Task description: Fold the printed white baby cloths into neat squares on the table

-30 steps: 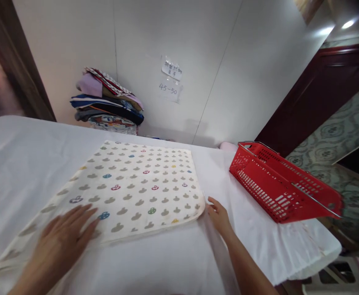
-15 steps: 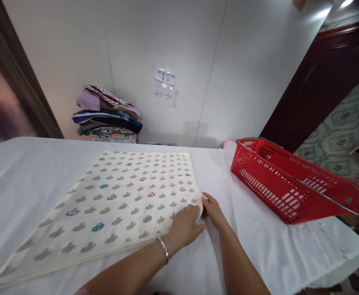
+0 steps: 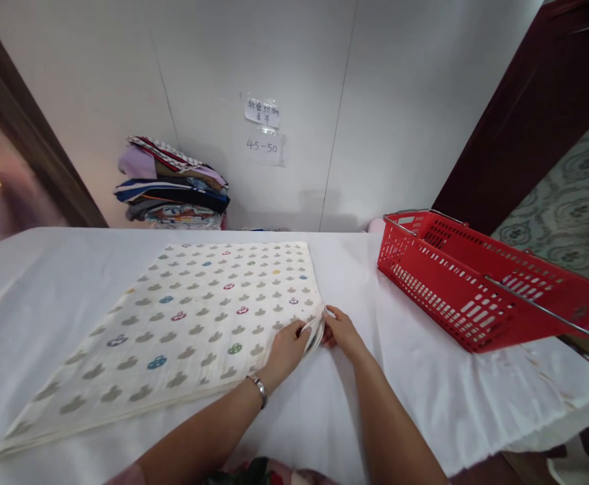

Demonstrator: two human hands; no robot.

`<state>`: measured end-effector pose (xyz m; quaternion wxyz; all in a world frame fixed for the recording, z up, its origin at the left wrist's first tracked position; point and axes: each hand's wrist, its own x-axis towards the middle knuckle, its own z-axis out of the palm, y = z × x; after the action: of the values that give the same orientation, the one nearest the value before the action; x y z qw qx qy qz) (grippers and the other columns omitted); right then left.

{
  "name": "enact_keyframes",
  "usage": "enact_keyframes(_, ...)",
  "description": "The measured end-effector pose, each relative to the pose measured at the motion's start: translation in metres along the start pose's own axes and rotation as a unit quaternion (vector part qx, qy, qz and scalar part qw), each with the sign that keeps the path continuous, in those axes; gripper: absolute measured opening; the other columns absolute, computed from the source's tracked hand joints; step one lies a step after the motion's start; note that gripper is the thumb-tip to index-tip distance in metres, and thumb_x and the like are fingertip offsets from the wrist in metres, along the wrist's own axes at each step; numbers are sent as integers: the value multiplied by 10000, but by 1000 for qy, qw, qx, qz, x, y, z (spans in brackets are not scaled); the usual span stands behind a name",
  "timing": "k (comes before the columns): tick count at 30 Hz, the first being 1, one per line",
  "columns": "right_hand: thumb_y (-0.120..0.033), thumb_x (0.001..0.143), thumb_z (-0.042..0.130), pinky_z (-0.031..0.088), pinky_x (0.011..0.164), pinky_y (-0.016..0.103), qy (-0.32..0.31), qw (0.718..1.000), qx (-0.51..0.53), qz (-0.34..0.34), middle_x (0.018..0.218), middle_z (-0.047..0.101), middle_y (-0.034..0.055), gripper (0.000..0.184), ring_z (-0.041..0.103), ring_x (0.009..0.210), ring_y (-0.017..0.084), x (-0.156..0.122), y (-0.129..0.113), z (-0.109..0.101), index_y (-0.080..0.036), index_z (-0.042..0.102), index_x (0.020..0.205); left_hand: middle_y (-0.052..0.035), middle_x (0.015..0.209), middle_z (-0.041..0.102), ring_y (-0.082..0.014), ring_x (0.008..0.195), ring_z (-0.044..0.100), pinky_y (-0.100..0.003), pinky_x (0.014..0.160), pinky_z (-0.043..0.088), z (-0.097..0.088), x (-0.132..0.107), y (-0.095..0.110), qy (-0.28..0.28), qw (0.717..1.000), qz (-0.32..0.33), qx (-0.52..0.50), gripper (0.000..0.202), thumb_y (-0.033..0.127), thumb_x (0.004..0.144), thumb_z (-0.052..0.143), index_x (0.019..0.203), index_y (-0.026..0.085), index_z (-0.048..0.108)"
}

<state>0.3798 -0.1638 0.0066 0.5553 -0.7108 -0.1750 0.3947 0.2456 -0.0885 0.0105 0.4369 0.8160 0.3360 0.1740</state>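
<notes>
A cream cloth [image 3: 193,316] printed with grey and coloured mushroom shapes lies folded in layers on the white-covered table. At its near right corner, my left hand [image 3: 289,347] pinches the edge, with several layers lifted and curled beside the fingers. Just to the right, my right hand [image 3: 340,331] grips the same corner from the side; its fingertips are partly hidden by the fabric. A silver bracelet [image 3: 258,391] circles my left wrist.
A red plastic basket [image 3: 425,276] with metal handles stands on the table [image 3: 405,397] at the right. Folded fabrics are stacked in a pile [image 3: 173,185] by the back wall, left of paper notes [image 3: 264,148] taped to it.
My left hand has gone from lying flat on the cloth to pinching its corner. The corner layers are now raised and bent between both hands. The view has shifted slightly.
</notes>
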Motion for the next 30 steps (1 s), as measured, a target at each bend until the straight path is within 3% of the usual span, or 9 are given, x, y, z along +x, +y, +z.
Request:
enact_keyframes(12, -135, 728, 490, 461, 413, 212, -42, 998, -36, -21, 548, 589, -46, 676, 573, 441, 133, -4, 3, -3, -166, 303, 1377, 16, 678, 626, -139, 664, 547, -244, 631, 381, -3, -3, 3, 4, 1000, -6, -7, 301, 343, 840, 398, 690, 187, 607)
enact_keyframes(19, -142, 722, 486, 459, 420, 227, -37, 998, -34, -43, 554, 584, -48, 653, 570, 451, 141, -6, 1, -3, -170, 339, 1358, -6, 867, 685, -157, 764, 594, -251, 705, 422, 0, -11, 6, -44, 997, 44, -52, 292, 397, 828, 448, 910, 211, 658)
enact_keyframes(24, -129, 703, 466, 450, 420, 225, -33, 998, -27, -49, 520, 560, -59, 678, 546, 430, 133, -7, -1, -3, -163, 329, 1366, -22, 840, 669, -157, 742, 573, -260, 683, 403, -4, -10, 11, -21, 999, 32, 23, 263, 336, 844, 431, 861, 202, 656)
enact_keyframes(27, -121, 687, 451, 460, 435, 230, -32, 998, -15, -52, 538, 571, -55, 697, 555, 449, 136, -8, -2, -3, -161, 318, 1370, -36, 871, 649, -160, 791, 567, -265, 715, 389, -8, -10, 13, -4, 993, 71, 95, 249, 302, 861, 415, 865, 202, 643)
enact_keyframes(30, -110, 676, 448, 459, 435, 226, -28, 998, -23, -52, 519, 557, -62, 700, 549, 439, 134, -8, -2, -3, -164, 330, 1363, -38, 875, 625, -161, 808, 557, -265, 715, 382, -7, -12, 14, -34, 982, 112, 149, 248, 289, 871, 406, 836, 212, 640)
